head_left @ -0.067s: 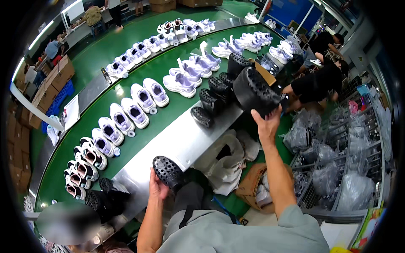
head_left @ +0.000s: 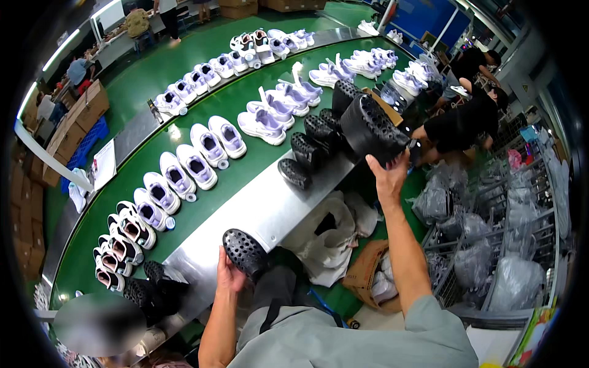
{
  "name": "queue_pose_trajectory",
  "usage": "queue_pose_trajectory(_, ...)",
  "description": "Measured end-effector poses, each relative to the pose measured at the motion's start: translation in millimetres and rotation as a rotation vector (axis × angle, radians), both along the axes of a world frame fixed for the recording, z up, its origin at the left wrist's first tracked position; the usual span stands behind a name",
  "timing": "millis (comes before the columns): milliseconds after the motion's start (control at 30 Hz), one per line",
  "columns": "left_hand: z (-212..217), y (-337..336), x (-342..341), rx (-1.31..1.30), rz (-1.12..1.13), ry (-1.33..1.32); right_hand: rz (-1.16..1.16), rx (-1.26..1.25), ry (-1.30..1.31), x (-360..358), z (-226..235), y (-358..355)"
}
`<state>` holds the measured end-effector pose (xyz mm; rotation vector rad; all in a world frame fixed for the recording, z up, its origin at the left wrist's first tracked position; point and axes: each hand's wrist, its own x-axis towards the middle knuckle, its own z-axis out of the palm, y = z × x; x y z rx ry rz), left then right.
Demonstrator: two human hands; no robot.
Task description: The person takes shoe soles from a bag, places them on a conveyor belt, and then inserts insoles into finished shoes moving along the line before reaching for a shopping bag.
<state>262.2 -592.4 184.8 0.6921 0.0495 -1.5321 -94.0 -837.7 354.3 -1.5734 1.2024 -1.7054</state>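
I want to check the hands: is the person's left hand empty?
No, the left hand grips a black perforated clog at the edge of the metal table.

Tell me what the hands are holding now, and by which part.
Left hand grips a black perforated clog by its end; right hand holds another black clog by its lower edge.

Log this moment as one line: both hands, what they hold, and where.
left hand: grips black perforated clog at steel ledge | right hand: holds second black clog raised near green conveyor

Green factory floor (head_left: 153, 73), stacked cardboard boxes (head_left: 67, 132), blue wall (head_left: 423, 15).
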Motion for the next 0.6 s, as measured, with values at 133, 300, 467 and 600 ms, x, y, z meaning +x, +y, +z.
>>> queue_pose_trajectory(133,2.1,-15.8,1.6,0.068,-0.025,0.013,0.001,-0.036,0.05,-7.4,-18.7,-86.5)
queue_pose_trajectory(300,15.9,-40.7,14.0,0.121,-0.057,0.052,-0.063,-0.053,0.288,0.3,-41.8,-140.8)
queue_pose_trajectory(467,18.0,-61.1,26.8,0.159,-0.146,0.045,-0.152,0.007,0.464,0.7,-67.9,-161.6)
queue_pose_trajectory(600,15.7,-73.8,31.9,0.182,-0.175,0.062,-0.166,0.107,0.418,8.5,-72.7,-170.9)
